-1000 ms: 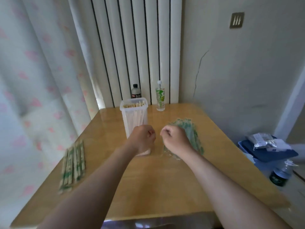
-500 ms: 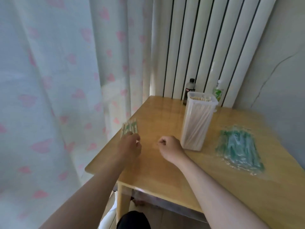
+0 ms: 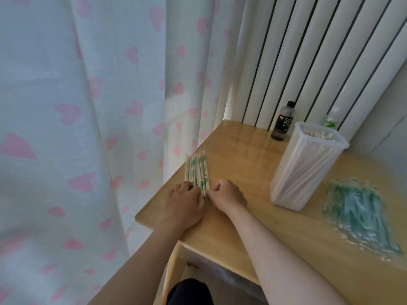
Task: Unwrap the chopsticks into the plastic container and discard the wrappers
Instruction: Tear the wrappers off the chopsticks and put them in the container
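Several wrapped chopsticks [image 3: 196, 169], pale with green print, lie side by side at the table's left edge. My left hand [image 3: 184, 204] rests on their near ends with fingers spread over them. My right hand [image 3: 226, 195] is beside it, thumb and fingers pinching the near end of the rightmost wrapped pair. A tall translucent plastic container [image 3: 301, 170] stands upright to the right, filled with bare chopsticks. Further right lies a heap of empty green-printed wrappers [image 3: 359, 212].
The wooden table [image 3: 253, 219] has its left corner just below my hands. A dark bottle [image 3: 284, 122] and a clear green-labelled bottle [image 3: 330, 122] stand at the back by the white radiator. A heart-patterned curtain hangs on the left.
My view has swung left. Both hands moved from the middle of the table, by the container, to the wrapped chopsticks at the left edge and now touch them.
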